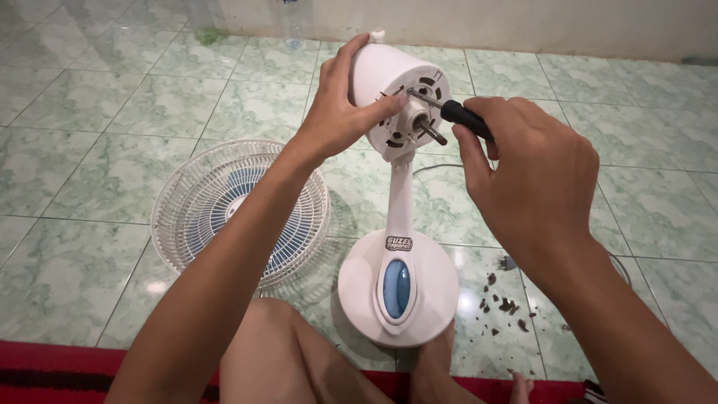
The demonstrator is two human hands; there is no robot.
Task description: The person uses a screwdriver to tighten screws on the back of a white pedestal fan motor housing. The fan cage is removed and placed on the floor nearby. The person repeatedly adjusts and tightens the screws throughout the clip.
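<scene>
Fingers point(486, 161) grip screwdriver point(449, 112), apparently touching motor housing point(393, 82).

— Premises?
— A home, by the evidence: glossy green marbled floor tiles point(112, 112) running to a plain pale wall point(523, 22), and a red rug point(60, 366) along the near edge.
— Anything else domestic?
— A household fan point(398, 224) stands stripped on the floor, its grille point(239, 209) laid beside it, dark crumbs point(505, 303) scattered near the base. The person sits barefoot on the tiles; no table in use.
</scene>
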